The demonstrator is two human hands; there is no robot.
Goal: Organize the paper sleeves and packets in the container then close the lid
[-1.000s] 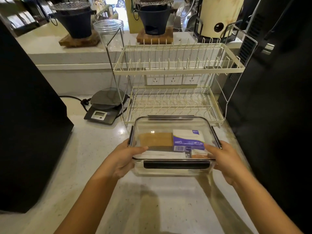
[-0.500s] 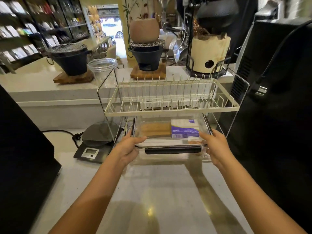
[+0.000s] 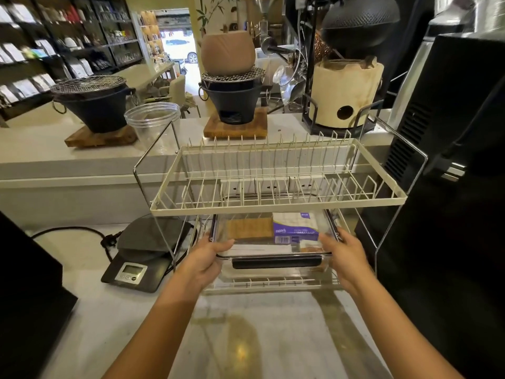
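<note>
I note my left hand (image 3: 203, 259) curled round the left edge of the clear container (image 3: 273, 272), thumb on the lid (image 3: 270, 248); my right hand (image 3: 345, 257) grips the right edge likewise. Through the closed lid — a brown paper sleeve (image 3: 250, 228) beside a purple-and-white packet (image 3: 295, 228). The container sits at frame centre, between both hands, on the lower tier of the dish rack (image 3: 276, 187) on the table (image 3: 246, 337).

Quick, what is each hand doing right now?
Left hand: gripping the left end of the lidded container.
Right hand: gripping its right end.
</note>
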